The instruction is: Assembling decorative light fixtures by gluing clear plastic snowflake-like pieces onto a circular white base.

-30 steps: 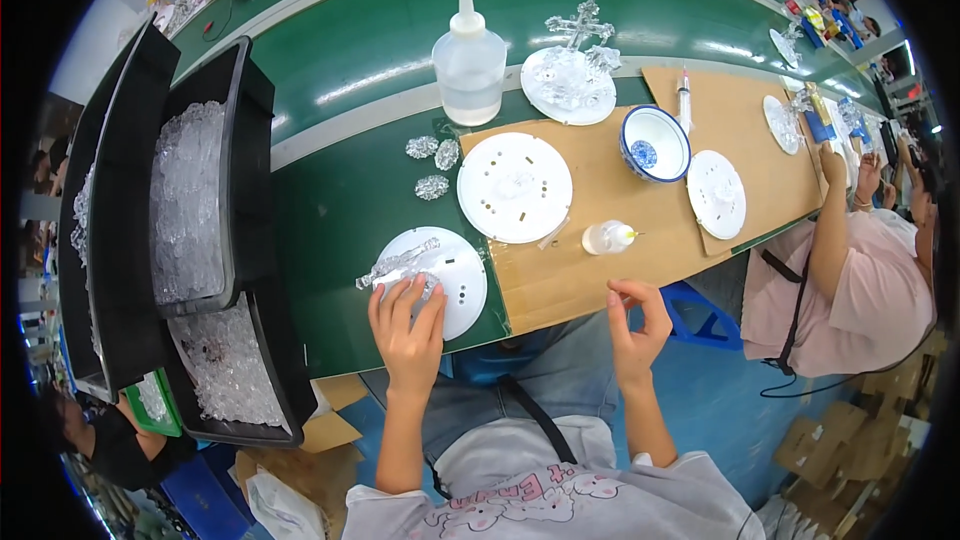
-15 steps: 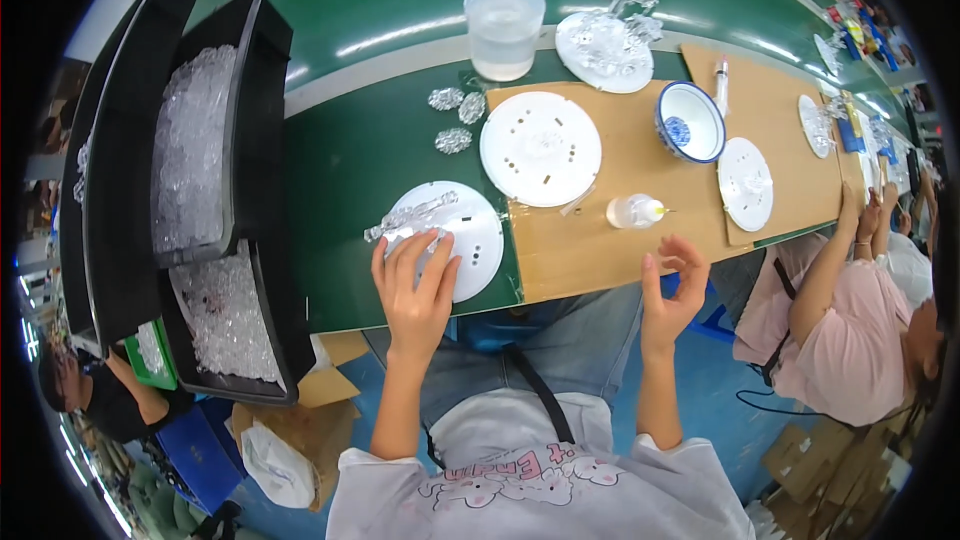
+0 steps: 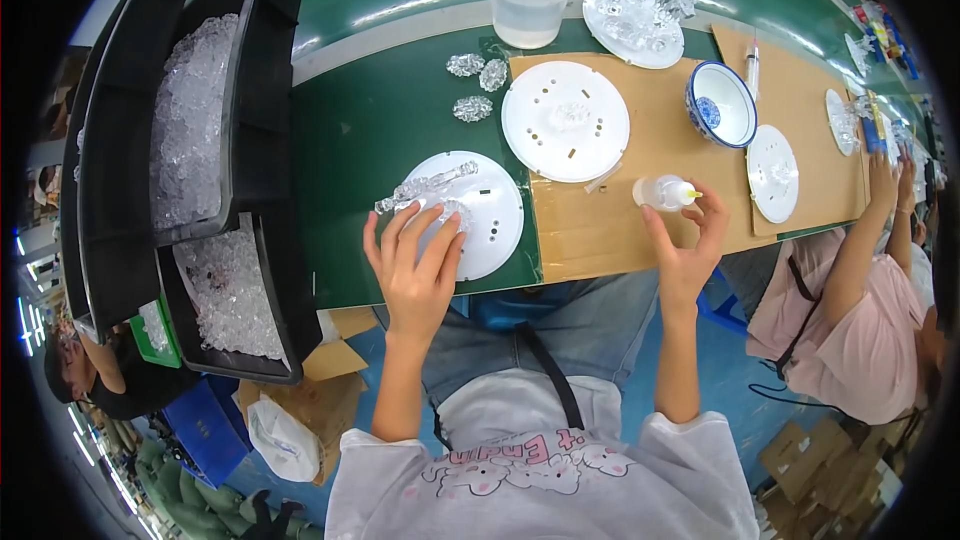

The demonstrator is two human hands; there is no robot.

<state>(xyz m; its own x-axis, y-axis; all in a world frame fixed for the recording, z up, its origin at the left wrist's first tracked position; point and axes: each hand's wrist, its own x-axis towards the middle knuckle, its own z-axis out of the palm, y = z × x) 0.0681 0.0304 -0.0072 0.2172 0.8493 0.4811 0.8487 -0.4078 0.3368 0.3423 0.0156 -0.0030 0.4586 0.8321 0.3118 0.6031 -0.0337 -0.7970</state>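
Note:
My left hand (image 3: 415, 265) rests with fingers spread at the near left edge of a white round plate (image 3: 502, 208). Under and beside its fingertips lies a clear faceted piece (image 3: 456, 210), partly hidden. A long clear faceted stick (image 3: 435, 183) lies across the plate's far left part. At the cardboard's near edge my right hand (image 3: 690, 240) is around a small clear squeeze bottle (image 3: 656, 191) with a yellow needle tip. Its thumb is by the bottle's body, its fingers by the tip, with a gap between them; firm contact cannot be made out.
Black bins (image 3: 235, 200) of clear pieces stand at left. Beyond the hands are several faceted ovals (image 3: 472, 108), another white plate (image 3: 540, 140), a large bottle (image 3: 530, 0), a blue-rimmed bowl (image 3: 735, 120) and a plate bearing a clear cross (image 3: 625, 45). A co-worker (image 3: 825, 290) sits at right.
My right hand has moved forward to the small bottle, which stays in place on the cardboard. My left hand remains at the plate. The whole view has shifted slightly.

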